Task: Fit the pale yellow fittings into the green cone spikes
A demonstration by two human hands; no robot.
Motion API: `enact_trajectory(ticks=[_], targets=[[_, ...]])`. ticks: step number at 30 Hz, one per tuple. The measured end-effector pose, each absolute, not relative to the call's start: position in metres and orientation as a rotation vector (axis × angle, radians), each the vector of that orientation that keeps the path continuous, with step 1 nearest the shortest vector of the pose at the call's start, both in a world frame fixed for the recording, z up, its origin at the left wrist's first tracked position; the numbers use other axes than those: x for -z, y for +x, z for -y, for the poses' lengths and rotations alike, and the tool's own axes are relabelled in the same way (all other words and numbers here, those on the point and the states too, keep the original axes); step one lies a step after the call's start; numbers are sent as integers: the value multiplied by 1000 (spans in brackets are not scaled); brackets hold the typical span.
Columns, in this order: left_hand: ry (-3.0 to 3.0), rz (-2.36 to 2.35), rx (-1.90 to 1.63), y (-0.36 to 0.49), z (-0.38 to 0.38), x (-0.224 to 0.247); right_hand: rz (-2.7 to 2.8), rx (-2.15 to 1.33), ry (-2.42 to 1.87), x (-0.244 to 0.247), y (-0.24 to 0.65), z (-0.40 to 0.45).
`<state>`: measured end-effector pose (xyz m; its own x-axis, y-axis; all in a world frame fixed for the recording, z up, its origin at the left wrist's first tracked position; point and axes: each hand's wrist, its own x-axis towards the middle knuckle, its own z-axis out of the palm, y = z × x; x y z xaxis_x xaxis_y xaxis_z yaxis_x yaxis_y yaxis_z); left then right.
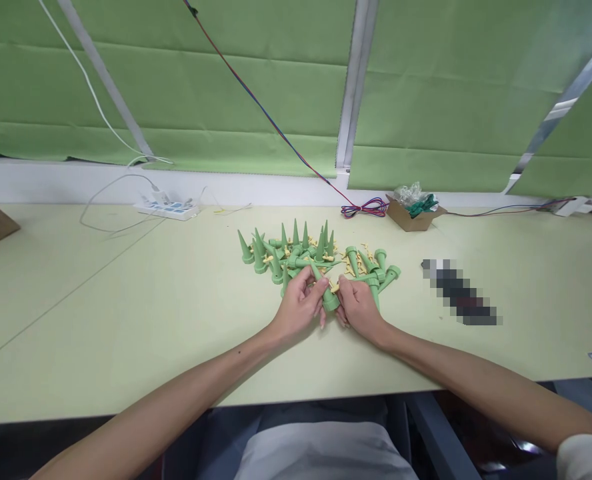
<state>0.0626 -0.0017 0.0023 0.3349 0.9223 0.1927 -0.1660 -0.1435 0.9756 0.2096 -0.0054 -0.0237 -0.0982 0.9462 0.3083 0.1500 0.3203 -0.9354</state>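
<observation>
My left hand (301, 303) is closed round a green cone-shaped piece (330, 300), whose wide capped end points down toward me. A small yellow piece (335, 288) sits at the side of this cone. Right beside it, my right hand (359, 305) has its thumb and fingers pinched together at the yellow piece; the fingertips are partly hidden. Just beyond my hands lies a pile of green cones (261, 257), several standing upright, mixed with small yellow pieces. More green cones (380, 257) and yellow pieces (363, 263) lie to the right of that pile.
A small cardboard box (411, 219) with clear plastic and dark green material stands at the back, next to a coiled red-blue cable (365, 209). A power strip (169, 211) is at the back left. A pixelated dark object (463, 297) lies on the table (126, 333) at right.
</observation>
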Motion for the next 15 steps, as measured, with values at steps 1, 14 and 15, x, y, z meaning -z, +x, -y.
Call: enact_trajectory(ticks=[1, 14, 15], targets=[[1372, -760, -1124, 63, 2, -3, 1516, -942, -1045, 24, 210, 5], [1351, -795, -1143, 63, -1, 0, 1516, -975, -1059, 23, 209, 7], [1351, -802, -1139, 63, -2, 0, 1524, -957, -1055, 23, 208, 7]])
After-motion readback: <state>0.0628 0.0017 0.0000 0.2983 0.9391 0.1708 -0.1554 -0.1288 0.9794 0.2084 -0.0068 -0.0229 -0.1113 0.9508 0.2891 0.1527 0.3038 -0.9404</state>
